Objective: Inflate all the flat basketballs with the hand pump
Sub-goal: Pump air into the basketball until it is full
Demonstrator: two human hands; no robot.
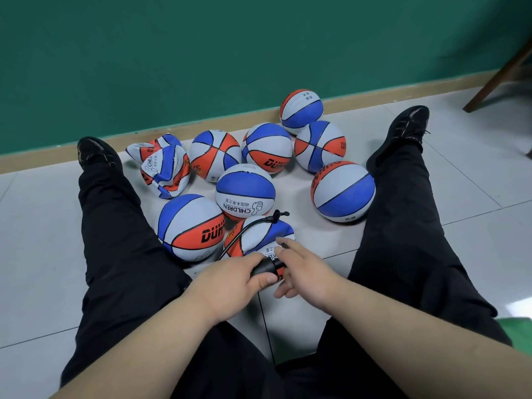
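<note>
One black pump point(265, 268) in the left hand point(230, 282)

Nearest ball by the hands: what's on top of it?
The black hose arcs over the nearest ball, its tip at the top. The left hand, pump and right hand cover its near side; no valve shows.

basketballs point(342, 191) on tiled floor point(475, 197)

Basketballs point(244, 191) — matt, pebbled rubber; pump point(266, 267) — black plastic; floor point(475, 197) — glossy smooth tile.
</note>
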